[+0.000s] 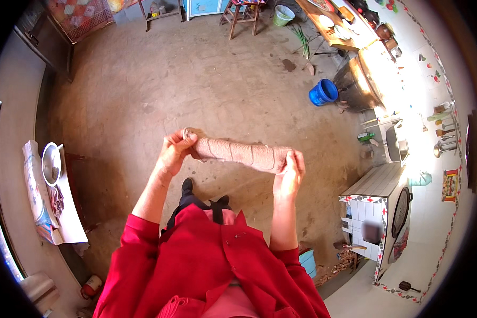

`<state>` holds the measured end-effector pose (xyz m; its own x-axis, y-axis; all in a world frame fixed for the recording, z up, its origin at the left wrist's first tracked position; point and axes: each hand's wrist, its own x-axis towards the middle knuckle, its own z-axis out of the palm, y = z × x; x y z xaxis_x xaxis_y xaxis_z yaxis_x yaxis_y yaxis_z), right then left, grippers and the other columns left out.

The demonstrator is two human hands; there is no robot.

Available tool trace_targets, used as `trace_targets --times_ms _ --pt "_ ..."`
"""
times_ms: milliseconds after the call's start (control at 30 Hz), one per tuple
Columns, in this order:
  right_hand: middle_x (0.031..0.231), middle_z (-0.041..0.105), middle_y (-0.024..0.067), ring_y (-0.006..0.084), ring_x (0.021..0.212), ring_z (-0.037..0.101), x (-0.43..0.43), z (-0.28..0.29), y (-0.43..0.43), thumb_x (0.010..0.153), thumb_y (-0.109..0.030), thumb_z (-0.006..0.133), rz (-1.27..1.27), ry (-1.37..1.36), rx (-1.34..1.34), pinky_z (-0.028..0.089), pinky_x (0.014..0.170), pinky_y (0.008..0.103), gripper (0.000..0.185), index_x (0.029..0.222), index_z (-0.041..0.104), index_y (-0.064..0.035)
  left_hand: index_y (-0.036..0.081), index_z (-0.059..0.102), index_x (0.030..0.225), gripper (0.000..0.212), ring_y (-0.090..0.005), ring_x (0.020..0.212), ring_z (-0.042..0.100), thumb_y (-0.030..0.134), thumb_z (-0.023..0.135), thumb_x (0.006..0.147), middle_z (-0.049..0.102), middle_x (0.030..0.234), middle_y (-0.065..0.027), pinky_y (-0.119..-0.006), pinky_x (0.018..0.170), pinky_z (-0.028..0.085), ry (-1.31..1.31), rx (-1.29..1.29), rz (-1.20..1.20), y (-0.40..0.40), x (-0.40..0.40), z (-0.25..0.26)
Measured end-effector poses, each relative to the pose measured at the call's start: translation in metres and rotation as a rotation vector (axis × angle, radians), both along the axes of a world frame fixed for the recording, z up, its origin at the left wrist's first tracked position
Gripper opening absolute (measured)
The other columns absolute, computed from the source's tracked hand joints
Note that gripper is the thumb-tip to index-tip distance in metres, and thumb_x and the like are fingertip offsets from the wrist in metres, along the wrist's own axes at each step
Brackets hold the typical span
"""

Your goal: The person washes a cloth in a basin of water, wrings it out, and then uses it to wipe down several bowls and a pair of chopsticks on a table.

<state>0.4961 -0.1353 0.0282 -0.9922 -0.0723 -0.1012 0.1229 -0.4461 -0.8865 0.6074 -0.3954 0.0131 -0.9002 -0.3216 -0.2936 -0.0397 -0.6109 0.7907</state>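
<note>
A brownish-pink cloth, perhaps a towel, is stretched in a long narrow strip between my two hands, with creases running across it. My left hand grips its left end, thumb on top, and a bit of cloth bunches above and below the fingers. At the other end, my right hand pinches the cloth from the right side. The strip hangs in front of my body above the floor, tilted slightly down to the right. Red sleeves cover my upper arms.
A blue bucket stands on the floor beside a large vat. A tiled stove and a sink line the right wall. On the left, a white table bears a white bowl. A wooden stool stands far ahead.
</note>
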Motion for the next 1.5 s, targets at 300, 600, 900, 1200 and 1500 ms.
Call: trace_targets --times_ms 300,600,900,1200,1500 --pt "0.1 0.058 0.0154 0.0215 0.098 0.055 -0.023 0.081 0.006 0.087 -0.013 0.049 0.23 0.321 -0.208 0.044 0.084 0.0378 0.018 0.098 0.048 0.001 0.006 0.057 0.086 0.008 -0.0083 0.07 0.055 0.013 0.06 0.089 0.061 0.08 -0.0009 -0.024 0.064 0.045 0.303 -0.257 0.297 -0.025 -0.024 0.08" --pt "0.078 0.06 0.0034 0.013 0.073 0.063 0.013 -0.126 0.023 0.086 -0.012 0.057 0.364 -0.422 0.463 0.044 0.058 0.0237 0.009 0.08 0.058 -0.0052 0.001 0.062 0.076 0.014 -0.0142 0.065 0.057 0.014 0.066 0.08 0.059 0.073 -0.0031 -0.028 0.062 0.048 -0.383 -0.004 0.16 -0.059 0.039 -0.143" --pt "0.072 0.055 0.0034 0.0118 0.06 0.059 -0.034 -0.101 -0.023 0.089 -0.012 0.056 0.288 -0.522 0.325 0.04 0.046 0.0231 0.008 0.084 0.055 -0.0055 0.002 0.063 0.074 0.018 -0.0104 0.063 0.054 0.017 0.064 0.083 0.059 0.069 -0.0024 -0.026 0.065 0.045 -0.441 -0.375 -0.019 -0.101 -0.015 -0.09" --pt "0.071 0.059 0.005 0.0157 0.062 0.061 -0.097 0.021 -0.034 0.091 -0.01 0.055 0.019 0.14 0.588 0.048 0.055 0.0262 0.011 0.088 0.056 0.0005 -0.003 0.064 0.08 0.018 -0.0083 0.071 0.05 0.011 0.057 0.087 0.059 0.074 -0.0006 -0.024 0.066 0.039 -0.049 -0.52 -0.063 -0.077 -0.058 0.044" --pt "0.104 0.057 0.0044 0.0141 0.093 0.056 -0.095 -0.005 -0.097 0.092 -0.019 0.051 -0.352 0.018 -0.263 0.047 0.074 0.029 0.025 0.112 0.052 -0.003 -0.003 0.06 0.108 0.029 -0.0252 0.099 0.06 0.005 0.066 0.081 0.062 0.108 -0.0169 -0.035 0.087 0.046 0.305 -0.518 -0.802 -0.027 -0.084 0.049"
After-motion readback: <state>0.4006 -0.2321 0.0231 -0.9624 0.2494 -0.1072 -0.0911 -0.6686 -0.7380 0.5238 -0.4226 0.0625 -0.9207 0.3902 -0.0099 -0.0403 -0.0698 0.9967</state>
